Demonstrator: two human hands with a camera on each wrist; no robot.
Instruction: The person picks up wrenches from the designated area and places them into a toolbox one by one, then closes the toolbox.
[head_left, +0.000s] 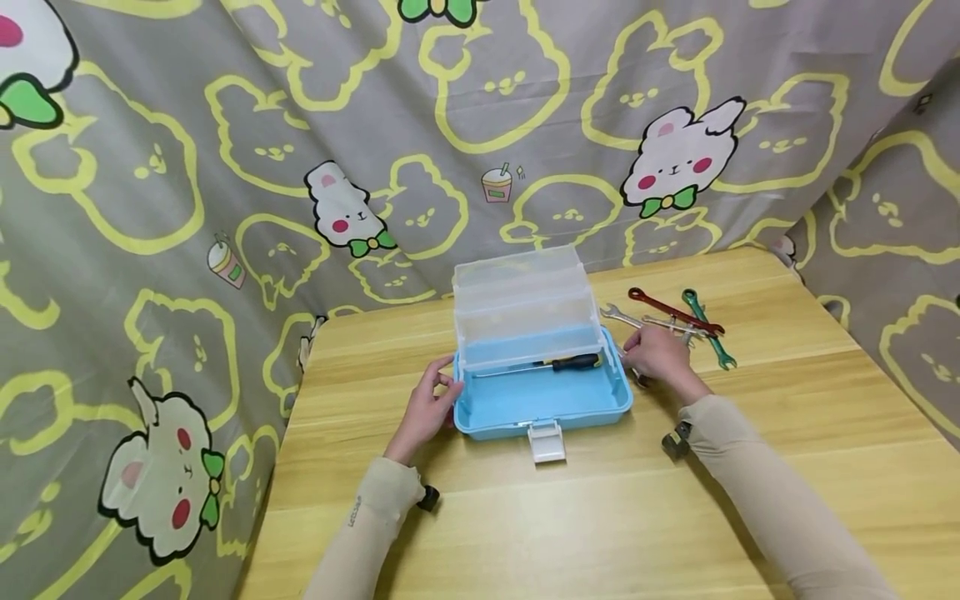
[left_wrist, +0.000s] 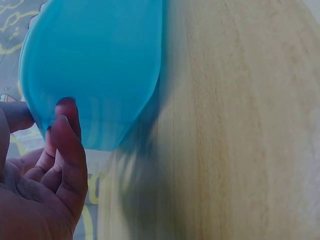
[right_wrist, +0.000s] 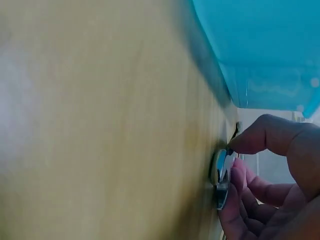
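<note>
A light-blue toolbox (head_left: 543, 396) stands on the table with its translucent lid (head_left: 525, 304) raised. Inside lies a screwdriver (head_left: 573, 362) with a black and yellow handle. My left hand (head_left: 429, 407) holds the box's left end, thumb at the rim and fingers against the outer wall (left_wrist: 100, 100). Just beyond the right end, my right hand (head_left: 660, 357) pinches a silver wrench (right_wrist: 222, 182) close to the tabletop. Part of that wrench is hidden by the fingers.
Behind my right hand lie a red wrench (head_left: 667, 310), a green wrench (head_left: 708, 329) and a silver wrench (head_left: 621, 315), some of them crossing. The box's white latch (head_left: 547, 443) hangs down in front. A patterned curtain (head_left: 480, 108) borders the wooden table (head_left: 525, 525).
</note>
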